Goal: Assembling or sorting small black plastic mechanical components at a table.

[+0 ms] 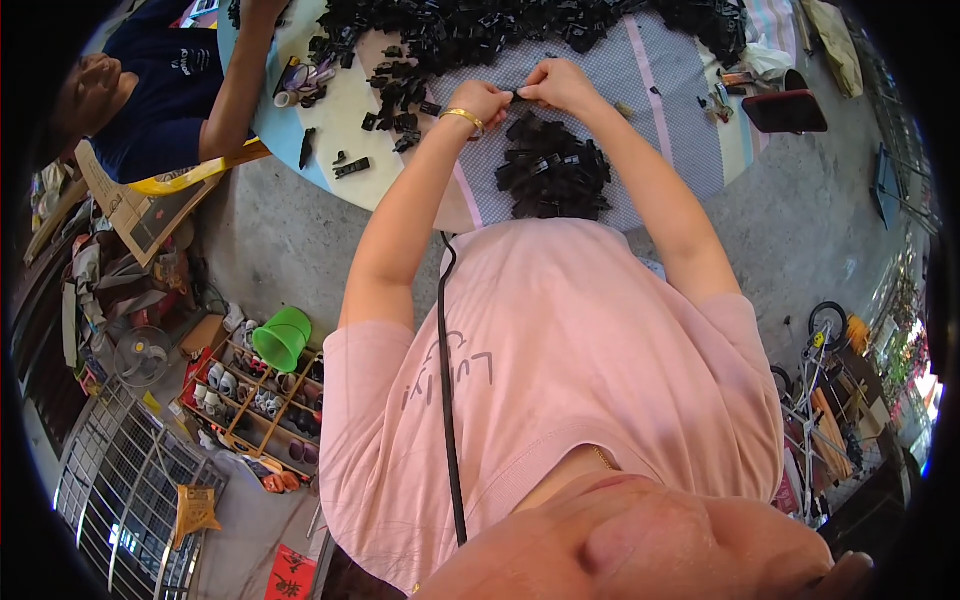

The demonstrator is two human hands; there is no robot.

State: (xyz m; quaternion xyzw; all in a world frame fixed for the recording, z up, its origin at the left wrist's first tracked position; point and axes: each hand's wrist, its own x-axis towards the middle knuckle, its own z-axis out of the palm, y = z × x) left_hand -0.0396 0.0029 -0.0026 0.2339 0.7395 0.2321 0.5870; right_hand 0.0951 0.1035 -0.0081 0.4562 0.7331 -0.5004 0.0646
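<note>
Both my hands meet over the round table [700, 150]. My left hand [482, 101], with a gold bangle on its wrist, and my right hand [556, 84] pinch one small black plastic part [518, 95] between their fingertips. Just below them, near the table's edge, lies a heap of similar black parts [552, 172] on a dotted cloth. A much larger spread of black parts [480, 30] covers the far side of the table.
Another person in a dark blue shirt [165, 85] sits at the left, one arm reaching onto the table. A dark red box [786, 110] and small tools lie at the table's right. A green bucket [283, 338] and shoe rack [250, 410] stand on the concrete floor.
</note>
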